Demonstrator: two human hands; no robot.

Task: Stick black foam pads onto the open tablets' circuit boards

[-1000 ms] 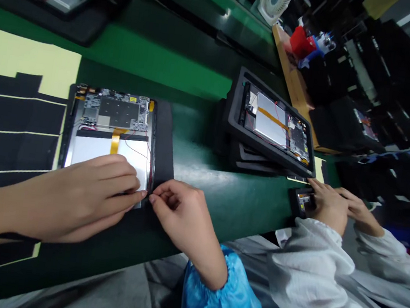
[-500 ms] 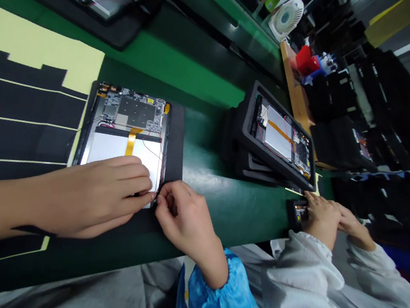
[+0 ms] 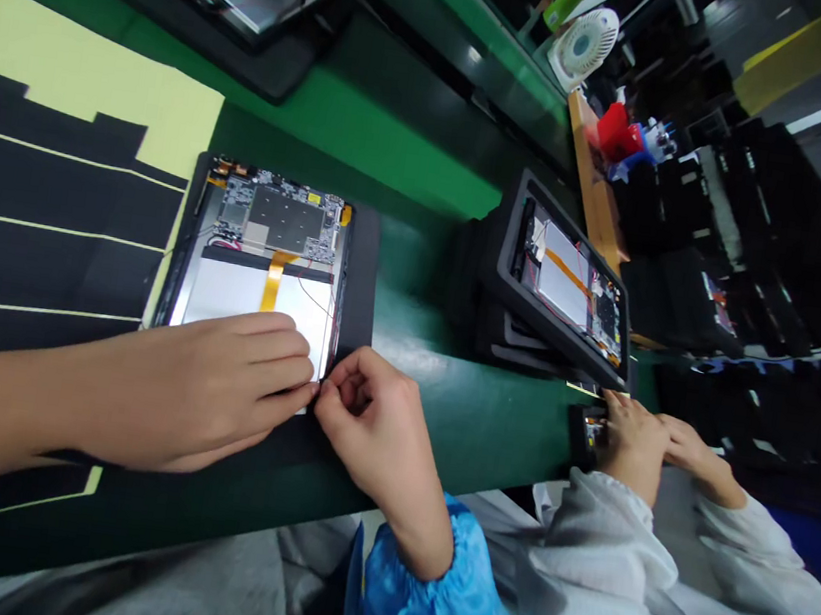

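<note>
where left fingers (image 3: 288,384) meet right fingers (image 3: 329,402), the tablet's (image 3: 270,228) corner lies beneath.

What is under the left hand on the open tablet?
The left hand lies flat on the open tablet's silver battery, hiding its lower part. Above the fingers show an orange ribbon cable and circuit board. The right hand pinches at its near right corner.
</note>
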